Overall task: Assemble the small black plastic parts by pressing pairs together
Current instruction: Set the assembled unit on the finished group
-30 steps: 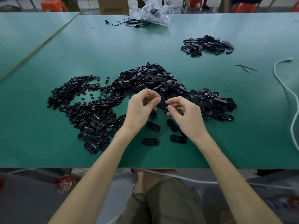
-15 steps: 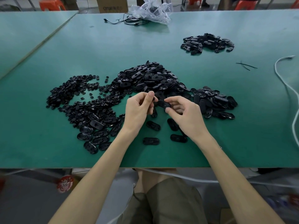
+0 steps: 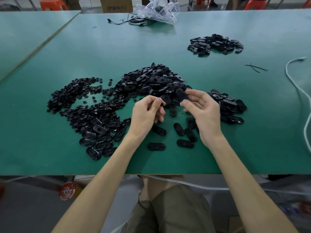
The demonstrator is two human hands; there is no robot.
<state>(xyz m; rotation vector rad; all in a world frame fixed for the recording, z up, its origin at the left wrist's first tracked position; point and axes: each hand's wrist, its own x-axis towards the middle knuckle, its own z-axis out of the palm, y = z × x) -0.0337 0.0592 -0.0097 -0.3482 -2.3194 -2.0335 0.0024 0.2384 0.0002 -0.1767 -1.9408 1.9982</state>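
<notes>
right hand (image 3: pixel 205 117) pinching one black part (image 3: pixel 181 95), left hand (image 3: pixel 145 115) curled, one far heap (image 3: pixel 215 43)

Motion blur smears the right hand (image 3: pixel 207 115) and its part (image 3: pixel 180 95); the cable (image 3: pixel 286 68) runs off the right edge.

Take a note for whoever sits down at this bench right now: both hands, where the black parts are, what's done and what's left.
Left hand: fingers curled, thumb against forefinger; whether it pinches a small piece cannot be told.
Right hand: holds one black oval plastic shell above the green table.
Parts: main heap of oval shells mid-table, small round black pieces to its left, loose single ovals near the front edge, separate far pile back right.
Done: possibly the far pile; unconfirmed.
Left: probably most of both heaps.
</notes>
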